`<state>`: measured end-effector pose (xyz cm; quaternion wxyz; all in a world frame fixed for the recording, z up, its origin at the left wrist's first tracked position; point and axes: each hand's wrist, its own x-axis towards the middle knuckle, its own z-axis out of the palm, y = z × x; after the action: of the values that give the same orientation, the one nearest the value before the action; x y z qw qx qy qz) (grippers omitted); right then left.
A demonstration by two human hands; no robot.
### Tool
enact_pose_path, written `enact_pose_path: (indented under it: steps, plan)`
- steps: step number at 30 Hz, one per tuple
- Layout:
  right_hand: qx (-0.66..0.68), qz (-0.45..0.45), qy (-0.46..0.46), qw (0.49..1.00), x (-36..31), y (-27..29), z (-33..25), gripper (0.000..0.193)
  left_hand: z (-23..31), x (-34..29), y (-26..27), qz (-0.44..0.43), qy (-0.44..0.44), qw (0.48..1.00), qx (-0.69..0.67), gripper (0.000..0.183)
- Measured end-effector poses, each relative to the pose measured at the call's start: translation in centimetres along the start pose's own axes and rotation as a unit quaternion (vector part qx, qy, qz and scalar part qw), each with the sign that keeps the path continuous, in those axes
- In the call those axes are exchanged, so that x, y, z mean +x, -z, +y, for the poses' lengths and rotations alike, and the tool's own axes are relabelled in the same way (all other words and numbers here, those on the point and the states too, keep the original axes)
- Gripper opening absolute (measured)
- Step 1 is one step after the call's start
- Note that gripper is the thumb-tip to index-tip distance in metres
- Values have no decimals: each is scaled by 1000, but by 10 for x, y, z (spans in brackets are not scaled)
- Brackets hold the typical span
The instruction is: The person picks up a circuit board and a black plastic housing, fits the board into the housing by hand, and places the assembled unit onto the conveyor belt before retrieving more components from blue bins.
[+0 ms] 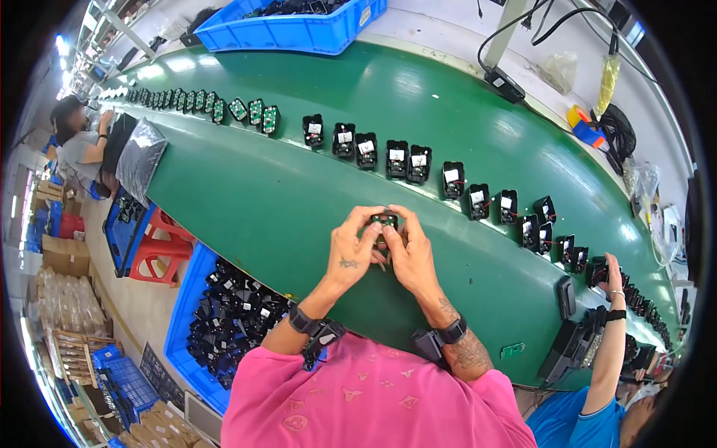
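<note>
Over the green bench (261, 201), my left hand (351, 248) and my right hand (412, 254) close around one small black housing with a green circuit board (385, 221) in it. Both thumbs press on the board from above, and the fingers wrap the housing's sides. Fingers hide most of its edges. Beyond my hands runs a line of open black housings (397, 158) with white labels and red wires inside. Farther left, the line continues with housings showing green boards (255, 113).
A blue bin (175, 328) full of black parts stands at my left. Another blue bin (284, 31) sits at the back. A loose green board (512, 351) lies right of me. A co-worker's arm (609, 343) reaches the line at right; another person (82, 145) sits far left.
</note>
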<state>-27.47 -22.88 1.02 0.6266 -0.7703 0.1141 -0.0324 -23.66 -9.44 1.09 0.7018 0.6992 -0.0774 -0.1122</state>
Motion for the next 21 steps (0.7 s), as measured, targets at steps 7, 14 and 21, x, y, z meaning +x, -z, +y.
enact_pose_path:
  steps: [7,14,21]
  plan:
    - [-206,131,90,966,-59,102,23,26,-3,126,153,165,-38,980,104,35]
    - [-408,245,-75,876,-181,212,50,44,-18,217,161,126,-35,962,239,41]
    - [-301,244,-229,893,-201,211,58,77,18,169,149,-34,-182,825,535,86]
